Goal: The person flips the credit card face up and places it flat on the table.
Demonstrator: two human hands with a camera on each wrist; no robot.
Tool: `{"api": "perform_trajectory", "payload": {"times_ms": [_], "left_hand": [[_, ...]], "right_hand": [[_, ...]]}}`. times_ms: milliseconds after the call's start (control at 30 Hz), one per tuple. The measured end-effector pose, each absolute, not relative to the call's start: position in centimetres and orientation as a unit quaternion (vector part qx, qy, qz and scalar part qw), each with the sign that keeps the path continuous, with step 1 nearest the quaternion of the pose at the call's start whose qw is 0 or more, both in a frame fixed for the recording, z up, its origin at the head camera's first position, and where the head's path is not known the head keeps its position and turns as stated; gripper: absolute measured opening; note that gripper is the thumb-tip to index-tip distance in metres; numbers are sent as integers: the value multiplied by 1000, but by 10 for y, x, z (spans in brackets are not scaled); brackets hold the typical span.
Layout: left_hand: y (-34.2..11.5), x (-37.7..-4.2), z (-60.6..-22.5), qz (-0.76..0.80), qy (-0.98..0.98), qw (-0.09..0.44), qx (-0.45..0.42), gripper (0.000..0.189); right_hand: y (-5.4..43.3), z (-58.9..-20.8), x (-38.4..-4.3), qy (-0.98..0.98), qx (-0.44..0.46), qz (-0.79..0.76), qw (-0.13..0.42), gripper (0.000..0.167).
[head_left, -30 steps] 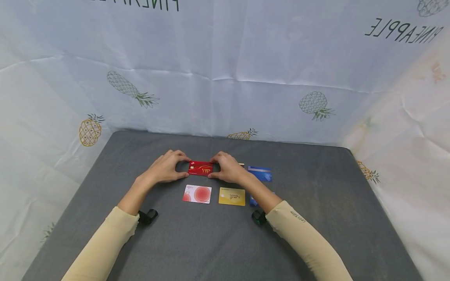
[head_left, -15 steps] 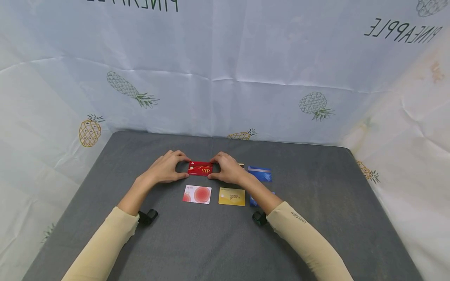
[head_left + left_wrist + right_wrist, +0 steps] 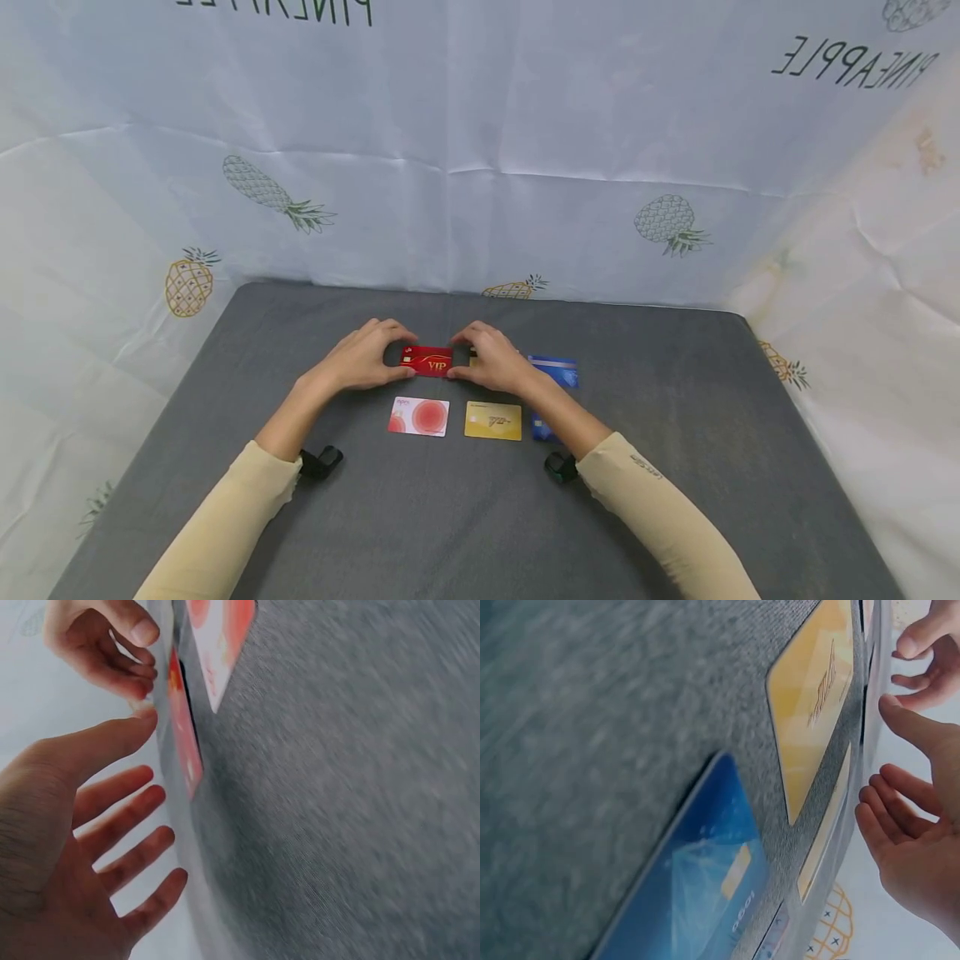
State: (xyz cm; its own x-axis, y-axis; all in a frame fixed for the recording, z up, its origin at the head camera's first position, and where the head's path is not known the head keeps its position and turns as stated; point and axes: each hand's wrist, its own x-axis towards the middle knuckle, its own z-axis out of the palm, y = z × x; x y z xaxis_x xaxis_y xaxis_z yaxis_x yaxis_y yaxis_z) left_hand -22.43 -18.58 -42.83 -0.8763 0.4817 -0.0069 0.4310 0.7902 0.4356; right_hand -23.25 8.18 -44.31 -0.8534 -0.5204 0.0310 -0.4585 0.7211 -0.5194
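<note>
A red card marked VIP (image 3: 427, 362) lies flat on the grey cloth between the two hands. My left hand (image 3: 367, 356) is at its left end, and my right hand (image 3: 491, 358) is at its right end. In the left wrist view the left hand (image 3: 105, 817) has spread, loose fingers and stands off the red card (image 3: 186, 739). The right wrist view shows the right hand (image 3: 922, 810) with relaxed fingers and nothing between thumb and fingertips. Below the red card lie a white card with red circles (image 3: 418, 416) and a gold card (image 3: 492, 421).
Two blue cards lie at the right: one farther back (image 3: 555, 372), and a nearer blue card (image 3: 712, 885) partly under the right forearm in the head view. Another gold card (image 3: 826, 825) is mostly hidden behind the right hand. A pineapple-print curtain (image 3: 450, 225) hangs behind the table.
My left hand has shifted slightly right, so its fingertips overlap the red card's left end. The right hand has moved a little right. The red card stays in place.
</note>
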Motion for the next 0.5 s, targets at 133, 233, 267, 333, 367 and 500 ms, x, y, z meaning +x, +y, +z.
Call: {"api": "perform_trajectory", "payload": {"times_ms": [133, 233, 267, 333, 367, 500], "left_hand": [[-178, -225, -426, 222, 941, 62, 249, 56], [-171, -226, -424, 226, 937, 63, 258, 56], [-169, -227, -423, 225, 936, 62, 262, 56], [-164, -227, -421, 227, 934, 61, 268, 56], [-162, -227, -420, 228, 934, 61, 270, 56], [-153, -227, -416, 228, 931, 70, 277, 55]], "right_hand": [[89, -441, -232, 924, -265, -271, 53, 57], [94, -440, -231, 924, -263, -274, 51, 59], [96, -439, -230, 923, -263, -275, 51, 59], [100, -438, -229, 923, -263, -277, 50, 60], [102, -438, -229, 923, -262, -278, 50, 60], [111, -438, -228, 923, -261, -278, 46, 61]]}}
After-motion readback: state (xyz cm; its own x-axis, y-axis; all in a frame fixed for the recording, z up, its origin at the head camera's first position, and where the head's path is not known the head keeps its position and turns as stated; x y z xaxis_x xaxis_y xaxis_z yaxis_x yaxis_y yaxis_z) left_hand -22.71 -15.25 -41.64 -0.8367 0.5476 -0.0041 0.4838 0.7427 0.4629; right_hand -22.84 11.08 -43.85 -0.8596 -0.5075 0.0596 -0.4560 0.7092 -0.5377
